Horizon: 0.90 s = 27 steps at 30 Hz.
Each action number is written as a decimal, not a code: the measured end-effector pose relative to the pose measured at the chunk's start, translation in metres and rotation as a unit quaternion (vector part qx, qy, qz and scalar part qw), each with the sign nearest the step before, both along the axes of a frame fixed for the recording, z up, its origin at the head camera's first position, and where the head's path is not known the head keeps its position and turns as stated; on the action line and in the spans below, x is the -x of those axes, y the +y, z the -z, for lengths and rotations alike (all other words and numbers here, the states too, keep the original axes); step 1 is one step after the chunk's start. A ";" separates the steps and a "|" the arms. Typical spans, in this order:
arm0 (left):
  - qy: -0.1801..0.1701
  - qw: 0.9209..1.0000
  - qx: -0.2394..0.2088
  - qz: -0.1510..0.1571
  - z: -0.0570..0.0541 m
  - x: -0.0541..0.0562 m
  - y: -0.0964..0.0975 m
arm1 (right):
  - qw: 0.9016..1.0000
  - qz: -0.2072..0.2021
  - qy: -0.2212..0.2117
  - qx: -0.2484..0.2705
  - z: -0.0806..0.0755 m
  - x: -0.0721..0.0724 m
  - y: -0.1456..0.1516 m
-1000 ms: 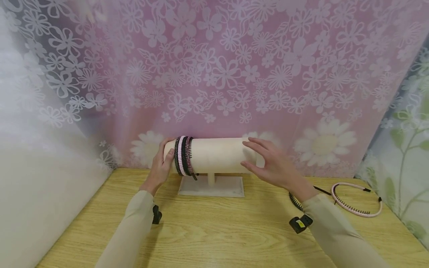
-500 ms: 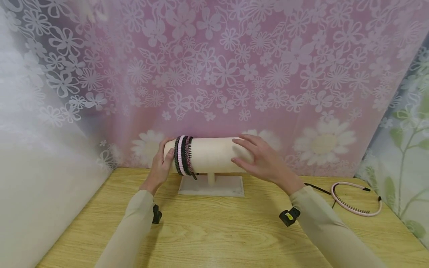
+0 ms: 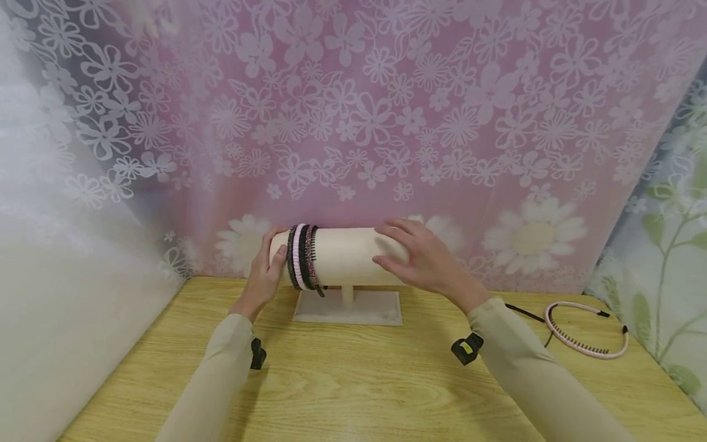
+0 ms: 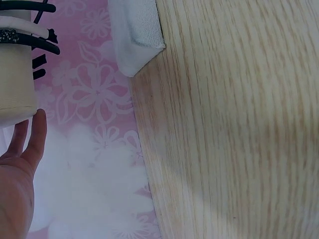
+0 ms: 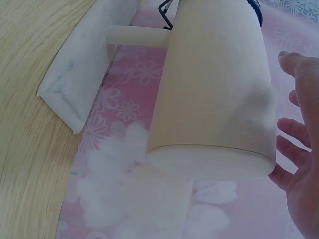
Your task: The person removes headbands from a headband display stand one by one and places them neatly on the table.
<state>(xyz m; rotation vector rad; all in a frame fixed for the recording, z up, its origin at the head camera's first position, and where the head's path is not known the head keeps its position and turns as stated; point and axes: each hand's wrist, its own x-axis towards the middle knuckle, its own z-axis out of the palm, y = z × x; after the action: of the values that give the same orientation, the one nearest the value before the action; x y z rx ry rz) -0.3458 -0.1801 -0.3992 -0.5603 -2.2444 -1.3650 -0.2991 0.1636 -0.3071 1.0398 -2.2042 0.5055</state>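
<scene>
A cream display roll lies horizontally on a short post above a pale rectangular base, which stands on the wood-grained table. The left hand holds the roll's left end, thumb bent over the front and fingers going behind the top edge. Just beside that thumb, four headbands sit side by side around the roll: a dark speckled band, a pale pink band, a black band and a pink-and-black speckled band, with dark comb teeth pointing toward the roll's middle. The right hand is at the roll's right end, its fingers spread and slightly bent, the thumb well apart from them; whether it touches the roll cannot be told. Near the table's right edge lies a pink toothed headband with black tips, and next to it a thin dark strip, partly hidden by the right sleeve. Behind hangs a pink floral curtain.
</scene>
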 end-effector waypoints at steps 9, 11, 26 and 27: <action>0.001 1.000 -0.002 0.003 -0.001 0.000 -0.001 | 0.989 0.073 -0.108 -0.068 -0.014 -0.001 -0.014; 0.001 1.000 0.000 0.002 -0.001 -0.001 -0.001 | 0.985 0.084 -0.129 -0.078 -0.015 -0.001 -0.017; 0.004 1.000 0.005 0.000 -0.001 0.000 -0.001 | 0.978 0.082 -0.164 -0.103 -0.018 0.015 -0.050; 0.004 1.000 0.005 0.000 -0.001 0.000 -0.001 | 0.977 0.080 -0.167 -0.103 -0.018 0.017 -0.053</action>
<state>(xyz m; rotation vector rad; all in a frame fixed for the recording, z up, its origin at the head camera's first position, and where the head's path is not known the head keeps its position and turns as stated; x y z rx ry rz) -0.3462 -0.1813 -0.3984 -0.5671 -2.2465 -1.3489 -0.3158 0.1110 -0.2887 0.9220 -2.6603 0.4089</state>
